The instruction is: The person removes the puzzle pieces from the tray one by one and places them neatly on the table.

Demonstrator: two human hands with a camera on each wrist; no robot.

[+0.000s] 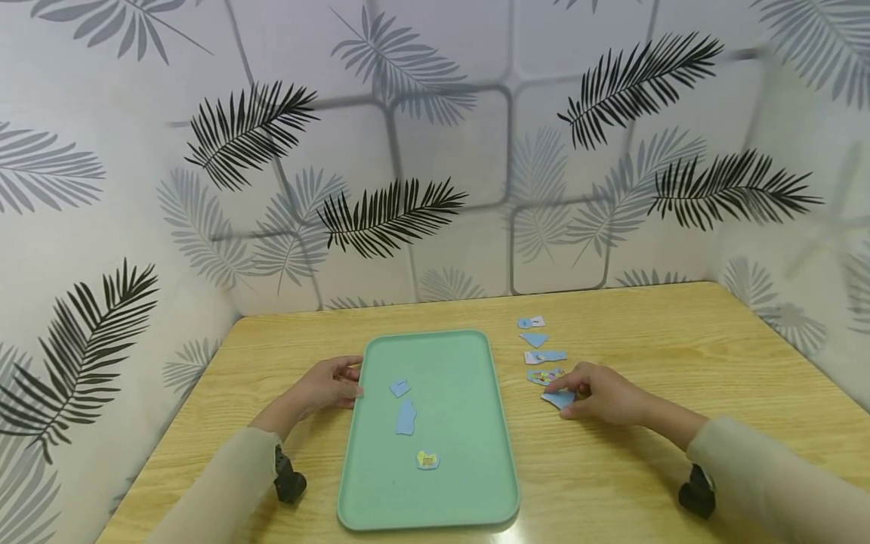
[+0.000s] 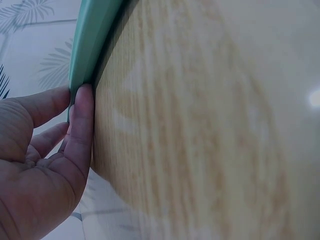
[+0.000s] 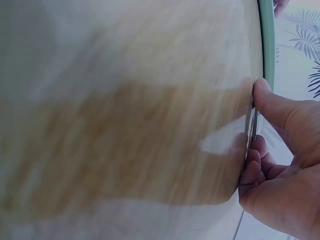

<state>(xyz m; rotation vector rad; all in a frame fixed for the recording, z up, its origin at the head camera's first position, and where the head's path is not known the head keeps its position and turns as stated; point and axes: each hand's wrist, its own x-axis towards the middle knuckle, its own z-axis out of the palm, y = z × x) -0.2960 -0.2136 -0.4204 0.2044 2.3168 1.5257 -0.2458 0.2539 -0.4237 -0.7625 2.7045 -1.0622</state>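
Note:
My left hand [image 1: 331, 384] grips the left rim of a green tray [image 1: 462, 483], and in the left wrist view the fingertips meet the tray's edge [image 2: 90, 45]. Three puzzle pieces lie on the tray: a small blue one [image 1: 400, 388], a longer blue one [image 1: 405, 418] and a yellow-patterned one [image 1: 427, 459]. Right of the tray, my right hand [image 1: 601, 393] pinches a blue puzzle piece [image 1: 559, 399] by its edges at table level. It shows only as a thin edge [image 3: 255, 122] between thumb and fingers in the right wrist view.
Beyond my right hand, several pieces form a column: a colourful piece [image 1: 544, 376], a blue-and-white one [image 1: 545, 357], a blue triangular one [image 1: 534, 340] and another blue-and-white one [image 1: 531, 323]. The wooden table [image 1: 652, 340] meets a leaf-patterned wall [image 1: 462, 249] at the back.

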